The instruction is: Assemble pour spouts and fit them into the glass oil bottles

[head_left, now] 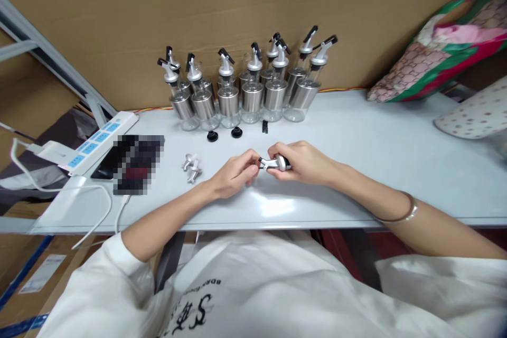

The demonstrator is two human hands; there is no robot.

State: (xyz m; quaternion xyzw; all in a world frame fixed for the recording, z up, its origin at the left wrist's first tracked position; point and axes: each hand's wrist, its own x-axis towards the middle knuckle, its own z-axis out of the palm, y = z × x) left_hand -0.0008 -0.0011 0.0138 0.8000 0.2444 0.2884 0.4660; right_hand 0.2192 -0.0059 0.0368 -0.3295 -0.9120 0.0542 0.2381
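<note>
My right hand is wrapped round the base of a silver and black pour spout, held just above the table and pointing left. My left hand pinches the small black lever at the spout's tip between thumb and finger. Part of the lever is hidden by those fingers. Beyond my hands lie two black stoppers and some small black levers. Several loose silver spout pieces lie to the left of my left hand.
Several glass and steel oil bottles with spouts stand along the cardboard at the back. At left are a white power strip, a blurred-out phone and a white cable. A patterned bag and a spotted white container are at right.
</note>
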